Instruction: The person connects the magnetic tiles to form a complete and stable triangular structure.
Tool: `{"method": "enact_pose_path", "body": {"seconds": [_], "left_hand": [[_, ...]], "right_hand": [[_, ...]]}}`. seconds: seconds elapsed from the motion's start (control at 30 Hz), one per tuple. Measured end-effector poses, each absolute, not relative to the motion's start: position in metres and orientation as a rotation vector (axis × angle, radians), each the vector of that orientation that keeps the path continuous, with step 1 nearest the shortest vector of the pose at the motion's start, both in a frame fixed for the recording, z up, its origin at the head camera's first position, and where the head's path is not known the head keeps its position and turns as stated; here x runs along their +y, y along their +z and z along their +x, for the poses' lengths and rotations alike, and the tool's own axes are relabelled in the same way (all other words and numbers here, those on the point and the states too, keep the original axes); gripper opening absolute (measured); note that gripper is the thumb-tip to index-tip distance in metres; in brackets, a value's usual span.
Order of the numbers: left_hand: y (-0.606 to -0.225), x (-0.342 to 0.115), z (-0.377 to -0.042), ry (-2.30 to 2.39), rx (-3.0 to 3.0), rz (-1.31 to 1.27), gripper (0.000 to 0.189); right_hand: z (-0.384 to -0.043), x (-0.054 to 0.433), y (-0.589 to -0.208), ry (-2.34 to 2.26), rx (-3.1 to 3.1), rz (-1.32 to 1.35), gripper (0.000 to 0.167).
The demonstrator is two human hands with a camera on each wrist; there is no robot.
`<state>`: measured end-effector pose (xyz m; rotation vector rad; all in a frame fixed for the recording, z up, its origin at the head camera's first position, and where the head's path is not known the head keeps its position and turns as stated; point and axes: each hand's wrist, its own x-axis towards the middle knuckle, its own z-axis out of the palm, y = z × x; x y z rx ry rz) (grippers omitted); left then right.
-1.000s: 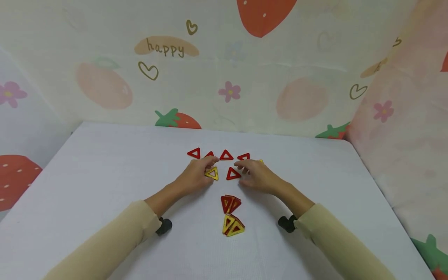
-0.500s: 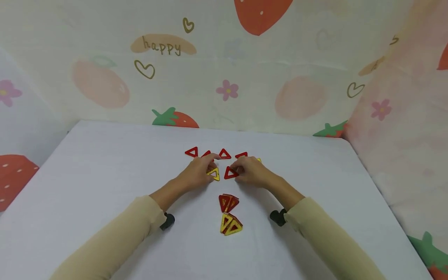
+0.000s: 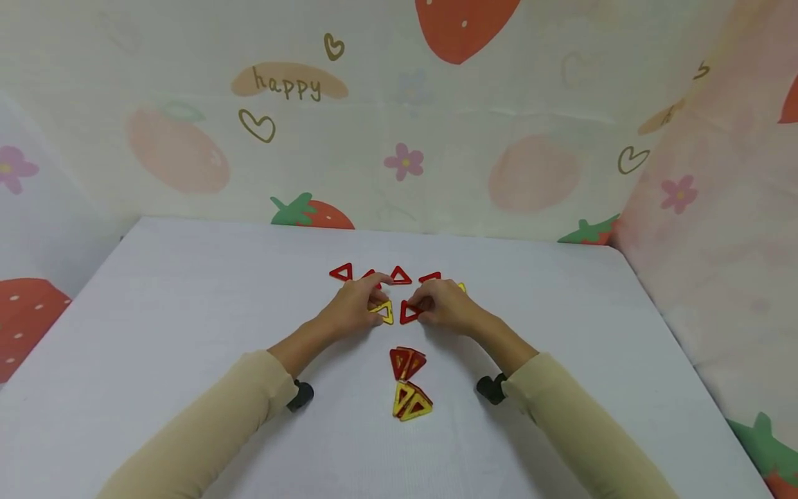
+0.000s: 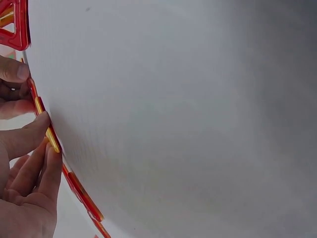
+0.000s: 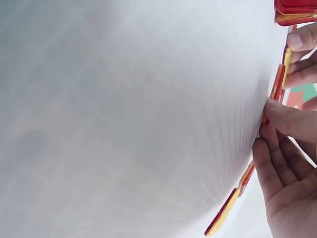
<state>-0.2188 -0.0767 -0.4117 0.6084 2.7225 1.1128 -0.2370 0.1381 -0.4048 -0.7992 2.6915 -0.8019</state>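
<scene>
In the head view my left hand [image 3: 349,306] pinches a yellow triangular tile [image 3: 391,313] with a hollow middle. My right hand [image 3: 454,307] pinches a red triangular tile [image 3: 403,314] just across a narrow gap. Both wrist views show the tiles edge-on: thumb and fingertips of the left hand [image 4: 29,183] hold the yellow-edged tile [image 4: 51,138], and those of the right hand [image 5: 290,168] hold the red-edged tile [image 5: 278,84]. The fingers partly cover both tiles.
Behind the hands lie a red tile [image 3: 340,278] at left, another red tile [image 3: 401,281] in the middle, a partly hidden red tile [image 3: 429,277] and a yellow tile [image 3: 462,286]. Nearer me sit a red tile cluster [image 3: 408,362] and a yellow tile cluster [image 3: 405,396] on the white table [image 3: 218,291].
My right hand has moved left and taken hold of the red tile, which has turned slightly. My left hand has shifted a little right with the yellow tile, narrowing the gap.
</scene>
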Motion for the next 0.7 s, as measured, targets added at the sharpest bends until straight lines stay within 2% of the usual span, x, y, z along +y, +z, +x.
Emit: {"method": "enact_pose_path", "body": {"seconds": [0.7], "left_hand": [[-0.4143, -0.0714, -0.2226, 1.128, 2.666, 0.622, 0.060]], "right_hand": [[-0.2371, 0.1336, -0.4047, -0.794, 2.667, -0.770, 0.022]]}}
